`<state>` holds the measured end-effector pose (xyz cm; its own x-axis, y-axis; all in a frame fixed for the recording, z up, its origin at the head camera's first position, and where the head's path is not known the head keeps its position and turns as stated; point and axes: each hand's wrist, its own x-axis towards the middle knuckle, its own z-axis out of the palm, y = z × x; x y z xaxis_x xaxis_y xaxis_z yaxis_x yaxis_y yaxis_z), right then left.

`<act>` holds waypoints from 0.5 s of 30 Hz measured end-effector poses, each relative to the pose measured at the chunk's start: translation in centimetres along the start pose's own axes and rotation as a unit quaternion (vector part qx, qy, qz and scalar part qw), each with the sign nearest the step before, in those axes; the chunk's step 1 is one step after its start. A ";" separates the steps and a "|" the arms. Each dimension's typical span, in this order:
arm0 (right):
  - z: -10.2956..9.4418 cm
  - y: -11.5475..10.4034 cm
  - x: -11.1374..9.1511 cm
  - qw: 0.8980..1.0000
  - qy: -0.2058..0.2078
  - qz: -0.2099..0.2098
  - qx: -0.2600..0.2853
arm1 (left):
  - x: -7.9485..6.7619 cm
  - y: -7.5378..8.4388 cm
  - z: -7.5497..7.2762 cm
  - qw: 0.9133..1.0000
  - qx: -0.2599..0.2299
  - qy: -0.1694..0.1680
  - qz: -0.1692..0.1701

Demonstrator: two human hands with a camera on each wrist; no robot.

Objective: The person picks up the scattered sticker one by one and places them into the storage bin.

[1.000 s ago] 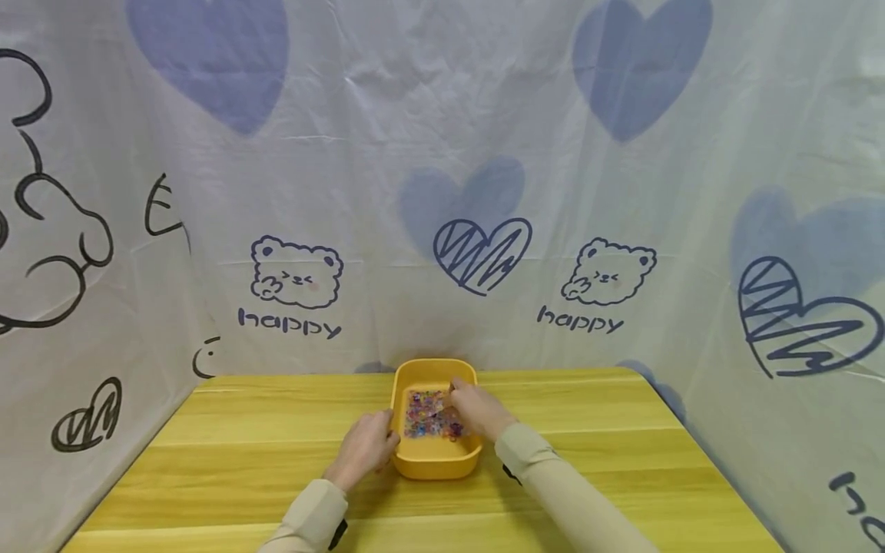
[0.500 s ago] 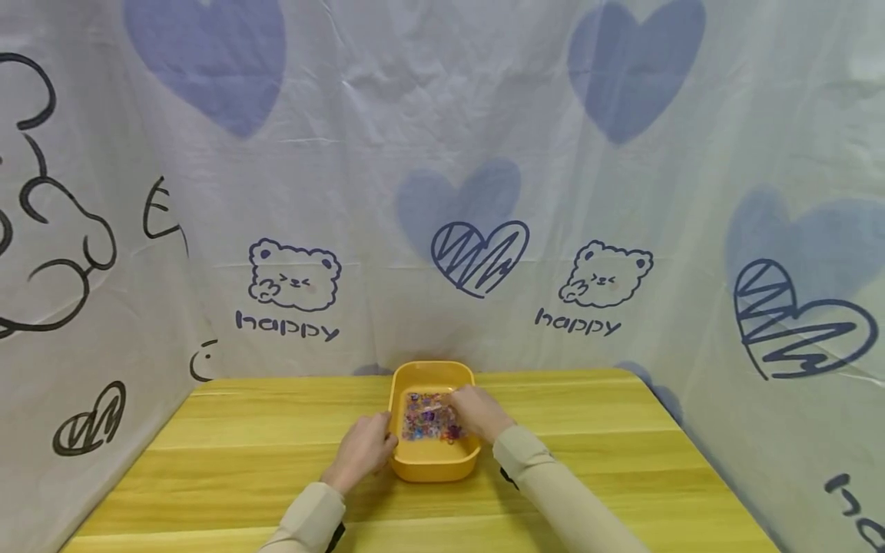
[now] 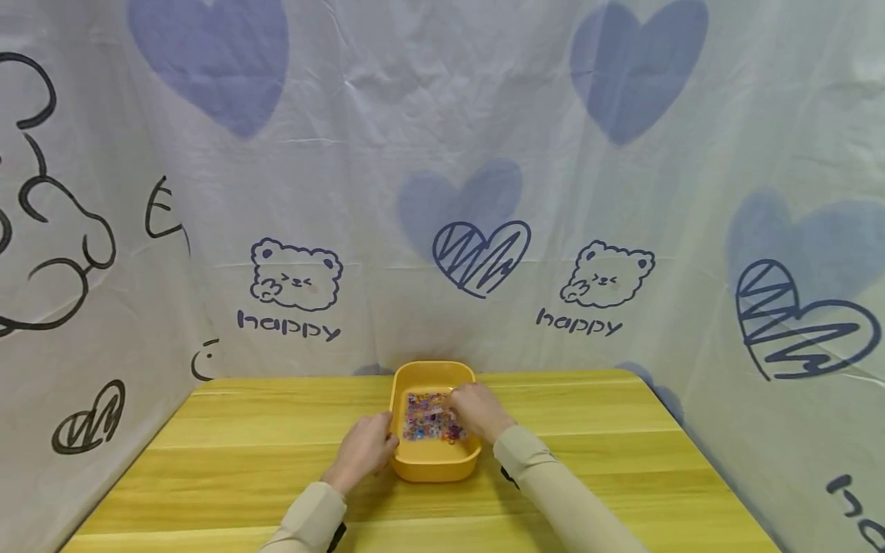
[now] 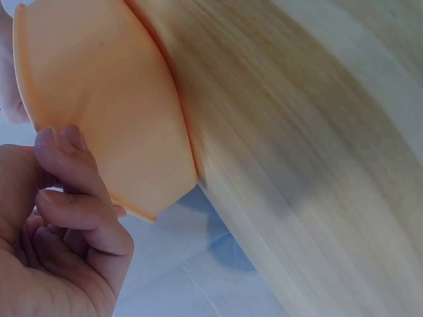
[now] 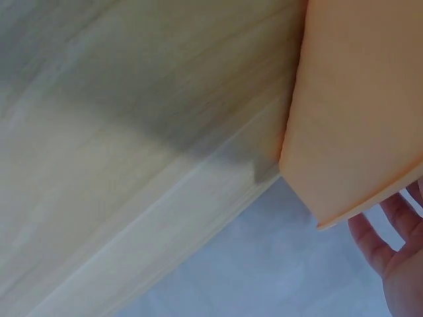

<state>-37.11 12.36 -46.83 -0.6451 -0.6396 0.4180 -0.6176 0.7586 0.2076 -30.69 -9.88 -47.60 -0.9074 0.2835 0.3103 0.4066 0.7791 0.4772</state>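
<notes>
A yellow plastic tub [image 3: 435,471] stands on the table, its floor covered in part by small multicoloured beads [image 3: 425,426]. My left hand [image 3: 362,452] grips the tub's left rim; in the left wrist view its curled fingers [image 4: 82,218] lie against the outer wall. Over the tub's right side, my right hand [image 3: 480,411] reaches in with curled fingers and holds a small pale, spoon-like tool [image 3: 437,411] at the beads. The tool is mostly hidden and its kind is unclear. In the right wrist view, the right fingers [image 5: 373,244] show partly behind the rim.
The yellow wood-grain table [image 3: 276,438] runs back to a white curtain [image 3: 387,322] printed with hearts and bears. The tub stands near the table's far edge. Curtain also hangs on both sides.
The right hand shifts slightly over the beads, and the pale tool among them shows differently. The left hand and the tub stay in place; the head view tilts a little.
</notes>
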 end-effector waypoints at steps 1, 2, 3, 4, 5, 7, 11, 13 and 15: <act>0.0 0.0 0.0 1.000 -0.002 0.001 0.000 | 0.0 0.0 0.0 1.000 -0.001 -0.001 0.000; 0.1 0.0 -0.1 1.000 -0.005 0.002 -0.001 | 0.0 0.0 0.0 1.000 -0.001 -0.001 0.000; 0.1 0.0 -0.1 1.000 -0.010 0.003 -0.002 | 0.0 0.0 0.0 1.000 -0.001 -0.001 -0.001; 0.2 0.0 -0.1 1.000 -0.016 0.005 -0.003 | 0.0 0.0 0.0 1.000 0.000 -0.001 -0.001; 0.2 0.0 -0.1 1.000 -0.023 0.007 -0.003 | 0.0 0.0 0.0 1.000 -0.002 -0.002 -0.001; 0.2 -0.1 -0.2 0.999 -0.034 0.011 0.002 | 0.0 0.0 0.0 1.000 -0.005 -0.005 -0.001; 0.1 0.0 -0.2 0.998 -0.052 0.015 0.016 | -0.1 0.1 0.0 1.000 -0.011 -0.007 -0.004; 0.0 0.0 -0.2 0.998 -0.061 0.013 0.019 | -0.1 0.1 -0.1 1.000 -0.012 -0.007 -0.004; 0.0 0.0 -0.3 0.997 -0.073 0.012 0.023 | -0.1 0.1 -0.1 1.000 -0.015 -0.010 -0.003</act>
<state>-36.96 12.56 -46.96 -0.7166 -0.6349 0.2887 -0.6187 0.7698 0.1570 -30.53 -9.91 -47.49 -0.9120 0.2893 0.2908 0.4030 0.7639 0.5041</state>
